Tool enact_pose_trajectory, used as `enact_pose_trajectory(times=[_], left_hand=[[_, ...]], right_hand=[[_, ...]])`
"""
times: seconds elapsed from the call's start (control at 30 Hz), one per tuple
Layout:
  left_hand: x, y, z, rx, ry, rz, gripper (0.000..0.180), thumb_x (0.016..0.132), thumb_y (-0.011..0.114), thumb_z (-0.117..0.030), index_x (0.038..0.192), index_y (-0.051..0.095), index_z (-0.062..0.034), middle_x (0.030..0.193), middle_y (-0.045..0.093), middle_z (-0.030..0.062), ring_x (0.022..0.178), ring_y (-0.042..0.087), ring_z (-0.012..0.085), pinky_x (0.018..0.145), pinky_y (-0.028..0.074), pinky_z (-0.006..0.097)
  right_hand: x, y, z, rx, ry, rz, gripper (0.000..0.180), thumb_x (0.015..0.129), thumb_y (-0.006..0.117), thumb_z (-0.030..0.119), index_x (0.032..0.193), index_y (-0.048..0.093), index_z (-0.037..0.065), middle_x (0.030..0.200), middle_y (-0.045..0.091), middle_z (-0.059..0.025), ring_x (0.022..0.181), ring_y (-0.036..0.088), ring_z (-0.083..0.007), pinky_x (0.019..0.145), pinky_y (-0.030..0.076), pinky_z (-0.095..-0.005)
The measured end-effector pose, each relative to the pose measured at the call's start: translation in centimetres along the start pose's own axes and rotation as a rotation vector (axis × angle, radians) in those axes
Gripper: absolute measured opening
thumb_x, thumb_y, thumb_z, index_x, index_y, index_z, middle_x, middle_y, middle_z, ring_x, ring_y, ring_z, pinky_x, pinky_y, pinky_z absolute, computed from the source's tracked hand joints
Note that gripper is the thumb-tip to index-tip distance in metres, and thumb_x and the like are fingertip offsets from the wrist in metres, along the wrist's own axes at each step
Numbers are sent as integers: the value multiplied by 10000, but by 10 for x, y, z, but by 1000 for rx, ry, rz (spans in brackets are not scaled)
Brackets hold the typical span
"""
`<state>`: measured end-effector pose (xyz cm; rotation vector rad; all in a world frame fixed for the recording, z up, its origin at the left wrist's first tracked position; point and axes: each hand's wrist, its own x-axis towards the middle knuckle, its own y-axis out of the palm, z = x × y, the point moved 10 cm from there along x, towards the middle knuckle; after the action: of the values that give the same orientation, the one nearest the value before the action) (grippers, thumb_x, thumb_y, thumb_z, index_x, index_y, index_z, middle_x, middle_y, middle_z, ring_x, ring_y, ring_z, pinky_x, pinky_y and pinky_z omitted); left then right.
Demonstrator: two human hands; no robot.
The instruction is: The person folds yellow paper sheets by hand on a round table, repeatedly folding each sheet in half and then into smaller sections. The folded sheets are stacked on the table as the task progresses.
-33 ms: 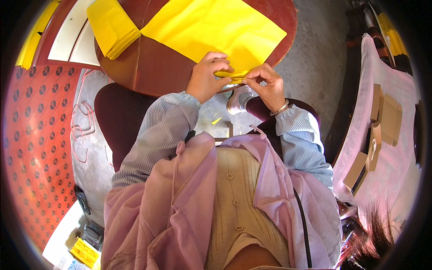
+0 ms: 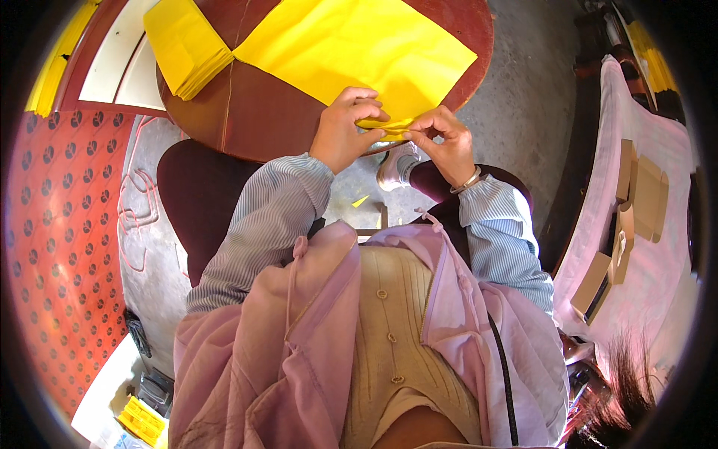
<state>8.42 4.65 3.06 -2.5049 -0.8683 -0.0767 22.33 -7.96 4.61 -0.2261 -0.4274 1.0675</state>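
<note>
A large yellow paper sheet (image 2: pixel 359 45) lies spread on a round brown table (image 2: pixel 254 112). Its near edge is folded into a narrow strip (image 2: pixel 383 123) at the table's rim. My left hand (image 2: pixel 342 133) grips that folded edge from the left, thumb and fingers closed on it. My right hand (image 2: pixel 443 141), with a bracelet at the wrist, pinches the same edge from the right. The two hands almost touch. A stack of yellow sheets (image 2: pixel 183 45) sits on the table's far left.
A red patterned mat (image 2: pixel 60 224) covers the floor at left. A white shoe (image 2: pixel 393 168) and a small yellow scrap (image 2: pixel 360 200) show below the table. At right, a pink cloth-covered surface (image 2: pixel 673 262) carries several brown cardboard boxes (image 2: pixel 643 194).
</note>
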Motion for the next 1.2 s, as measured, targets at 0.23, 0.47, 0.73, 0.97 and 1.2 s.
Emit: enact_pose_trajectory(times=[0.23,0.47,0.73,0.97,1.2], left_hand=[[1,-2,0,-43,-37,-96,171,831,829,-43,982,768,13,1239,686,153,1082,726,287,918,595,365],[3,-5,-6,-78,-68,-70,146,846,817,-32,966,757,26,1252,688,171,1094,732,263,870,612,341],[6,-1,-10,-190,-164,-18,77,895,732,49,961,724,89,1303,609,160,1117,710,236,727,714,332],[5,-4,-12,-115,-87,-34,104,866,774,36,959,739,68,1280,634,166,1106,724,246,740,693,336],[3,0,8,-111,-102,-86,189,875,821,-61,1040,775,21,1241,701,150,1083,727,218,919,593,309]], right_hand=[[35,-32,14,-219,-172,-44,95,951,790,87,996,763,8,947,694,-37,814,655,-123,743,542,-283],[224,-95,-47,-598,-284,-227,385,984,734,203,1331,666,50,1313,673,-178,1212,643,-359,1018,524,-413],[355,-85,-160,-1366,72,-58,690,1094,411,573,1610,422,116,1673,393,-156,1565,323,-352,1241,310,-550],[267,-126,-91,-498,-80,-316,357,996,737,238,1310,708,69,1310,710,-151,1146,707,-295,991,555,-436],[21,-50,-2,-107,-119,-41,63,898,792,22,944,750,30,920,748,-52,823,696,-133,731,567,-287]])
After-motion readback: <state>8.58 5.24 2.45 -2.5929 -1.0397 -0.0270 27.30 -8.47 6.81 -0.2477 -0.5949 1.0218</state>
